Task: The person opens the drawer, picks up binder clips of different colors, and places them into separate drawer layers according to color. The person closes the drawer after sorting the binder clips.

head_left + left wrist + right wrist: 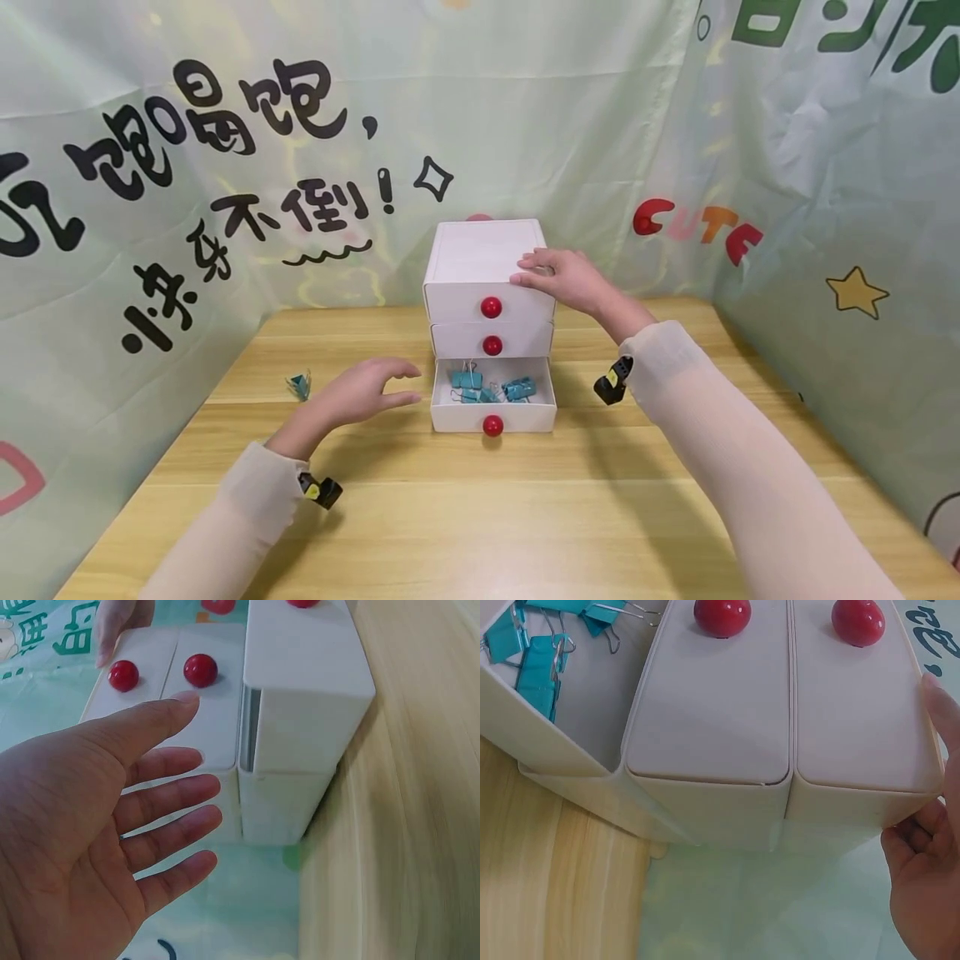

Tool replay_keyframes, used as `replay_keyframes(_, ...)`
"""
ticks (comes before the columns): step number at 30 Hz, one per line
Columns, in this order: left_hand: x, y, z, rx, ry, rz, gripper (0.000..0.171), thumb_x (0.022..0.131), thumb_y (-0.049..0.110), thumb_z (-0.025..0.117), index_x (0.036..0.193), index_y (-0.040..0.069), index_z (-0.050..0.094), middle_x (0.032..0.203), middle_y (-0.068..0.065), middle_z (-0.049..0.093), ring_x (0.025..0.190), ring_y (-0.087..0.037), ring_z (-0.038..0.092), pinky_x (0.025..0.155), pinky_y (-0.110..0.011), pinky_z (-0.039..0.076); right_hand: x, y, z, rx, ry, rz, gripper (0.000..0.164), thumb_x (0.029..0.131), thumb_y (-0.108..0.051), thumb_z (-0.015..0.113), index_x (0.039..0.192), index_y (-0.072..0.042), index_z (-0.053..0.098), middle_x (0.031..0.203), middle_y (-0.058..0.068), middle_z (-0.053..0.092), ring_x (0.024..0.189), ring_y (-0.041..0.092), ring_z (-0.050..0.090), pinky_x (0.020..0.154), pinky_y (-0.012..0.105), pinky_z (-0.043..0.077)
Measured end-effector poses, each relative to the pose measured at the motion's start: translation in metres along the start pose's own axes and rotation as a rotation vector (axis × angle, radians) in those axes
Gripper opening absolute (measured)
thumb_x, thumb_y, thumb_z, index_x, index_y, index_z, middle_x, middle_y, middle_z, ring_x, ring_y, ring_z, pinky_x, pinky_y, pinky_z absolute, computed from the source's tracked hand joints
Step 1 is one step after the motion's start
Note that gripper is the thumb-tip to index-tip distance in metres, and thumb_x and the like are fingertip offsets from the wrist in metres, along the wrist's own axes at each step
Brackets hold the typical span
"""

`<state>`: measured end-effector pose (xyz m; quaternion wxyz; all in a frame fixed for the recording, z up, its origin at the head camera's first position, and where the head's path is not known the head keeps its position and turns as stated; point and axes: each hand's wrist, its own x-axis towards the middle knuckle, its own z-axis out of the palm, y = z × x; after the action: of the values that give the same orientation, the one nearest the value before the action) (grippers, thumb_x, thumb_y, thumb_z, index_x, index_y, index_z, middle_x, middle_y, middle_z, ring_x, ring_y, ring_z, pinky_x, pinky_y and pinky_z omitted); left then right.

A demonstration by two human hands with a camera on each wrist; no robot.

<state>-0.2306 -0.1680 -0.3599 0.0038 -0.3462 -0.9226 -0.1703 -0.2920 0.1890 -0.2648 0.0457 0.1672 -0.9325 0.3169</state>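
Note:
A white three-drawer box (484,250) with red round knobs stands on the table, its bottom drawer (450,419) pulled out. Inside that drawer lie several teal binder clips (519,388), also visible in the right wrist view as teal binder clips (538,675). My right hand (573,279) rests on the top right edge of the box, thumb near the front edge. My left hand (367,389) hovers left of the open drawer, thumb and fingers spread, touching nothing. The left wrist view shows this left hand (97,817) with its palm visible, apart from the box.
One loose teal binder clip (300,385) lies on the wooden table (480,525), left of my left hand. Printed cloth (525,108) hangs behind the table and along both sides. The upper two drawers, with a red knob (491,307) on the top one, are closed.

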Motion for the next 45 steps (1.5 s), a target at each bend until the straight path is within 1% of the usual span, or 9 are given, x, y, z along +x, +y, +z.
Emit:
replay_keyframes(4,-0.013,-0.004,-0.005,0.021,0.001,-0.029,0.051,0.094,0.047,0.062,0.128,0.010,0.062,0.124,-0.005,0.064,0.113,-0.026,0.059,0.097,-0.048,0.046,0.001,-0.002,-0.002,-0.068,0.002,-0.028,0.065,0.086,-0.059,0.065,0.134,-0.015,0.061,0.146,0.010,0.048,0.137,0.031,0.039,0.109,0.050,0.034)
replay_keyframes(7,-0.021,-0.008,-0.009,0.038,0.011,-0.040,0.048,0.094,0.044,0.064,0.127,0.010,0.062,0.123,-0.005,0.064,0.113,-0.027,0.060,0.095,-0.049,0.047,0.003,-0.003,-0.005,-0.122,-0.002,-0.053,0.066,0.086,-0.060,0.065,0.134,-0.015,0.062,0.143,0.010,0.051,0.135,0.030,0.042,0.108,0.050,0.036)
replay_keyframes(10,-0.028,-0.013,-0.011,0.043,0.017,-0.054,0.049,0.093,0.043,0.065,0.127,0.009,0.063,0.123,-0.005,0.065,0.112,-0.027,0.060,0.095,-0.049,0.047,0.003,-0.002,-0.007,-0.144,-0.007,-0.067,0.067,0.086,-0.062,0.064,0.134,-0.015,0.062,0.141,0.008,0.054,0.133,0.029,0.044,0.107,0.050,0.037)
replay_keyframes(17,-0.052,-0.028,-0.012,0.014,0.033,-0.117,0.052,0.093,0.047,0.063,0.129,0.010,0.061,0.125,-0.006,0.063,0.115,-0.029,0.058,0.095,-0.051,0.046,0.003,0.001,-0.006,-0.096,-0.011,-0.077,0.068,0.085,-0.063,0.064,0.133,-0.016,0.062,0.140,0.006,0.055,0.131,0.027,0.047,0.106,0.049,0.039)
replay_keyframes(24,-0.074,-0.043,-0.011,-0.005,0.078,-0.167,0.052,0.092,0.046,0.065,0.129,0.009,0.061,0.124,-0.009,0.064,0.114,-0.033,0.058,0.095,-0.054,0.045,0.003,0.005,-0.004,-0.030,0.011,-0.103,0.059,0.088,-0.052,0.068,0.132,-0.013,0.063,0.140,0.007,0.055,0.131,0.029,0.046,0.107,0.050,0.037)
replay_keyframes(27,-0.082,-0.048,-0.011,-0.017,0.085,-0.186,0.052,0.092,0.045,0.066,0.129,0.008,0.061,0.124,-0.010,0.064,0.114,-0.034,0.058,0.093,-0.054,0.046,0.004,0.007,-0.002,-0.029,0.025,-0.119,0.058,0.088,-0.051,0.068,0.131,-0.012,0.064,0.139,0.007,0.056,0.131,0.028,0.046,0.108,0.049,0.036)
replay_keyframes(33,-0.098,-0.057,-0.013,-0.041,0.070,-0.213,0.050,0.092,0.039,0.068,0.129,0.006,0.060,0.127,-0.014,0.061,0.117,-0.038,0.056,0.094,-0.056,0.045,0.004,0.007,0.001,-0.014,0.030,-0.118,0.062,0.088,-0.056,0.066,0.131,-0.013,0.063,0.139,0.006,0.056,0.129,0.028,0.046,0.107,0.051,0.036)
replay_keyframes(40,-0.118,-0.065,-0.016,-0.073,0.019,-0.271,0.060,0.091,0.045,0.067,0.134,0.005,0.056,0.132,-0.019,0.057,0.122,-0.044,0.051,0.095,-0.059,0.043,0.002,0.010,0.002,-0.008,0.023,-0.112,0.062,0.087,-0.053,0.068,0.134,-0.013,0.062,0.140,0.006,0.054,0.131,0.028,0.045,0.107,0.052,0.036)
replay_keyframes(45,-0.130,-0.071,-0.017,-0.091,0.003,-0.278,0.066,0.090,0.044,0.069,0.139,0.003,0.052,0.136,-0.021,0.054,0.126,-0.045,0.047,0.098,-0.061,0.040,0.002,0.012,0.001,-0.027,0.032,-0.138,0.063,0.086,-0.050,0.071,0.136,-0.012,0.060,0.141,0.007,0.053,0.132,0.029,0.043,0.108,0.052,0.035)
